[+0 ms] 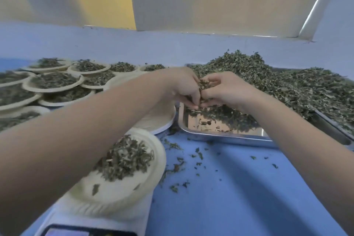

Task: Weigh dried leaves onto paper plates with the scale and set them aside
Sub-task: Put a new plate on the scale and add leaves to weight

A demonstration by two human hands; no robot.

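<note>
Our left hand [183, 86] and right hand [228, 90] pinch dried leaves [206, 82] between curled fingers. The plate [122, 193] on the scale [92, 224] lies nearer us, to the fingers' left, closest to our left hand.

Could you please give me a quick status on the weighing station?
Left hand and right hand together grip dried leaves over the metal tray. Paper plate on scale, partly filled. Nothing in the way.

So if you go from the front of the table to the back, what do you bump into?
Scale → paper plate on the scale → empty plate stack → both hands scooping leaves → filled plates → wall.
</note>
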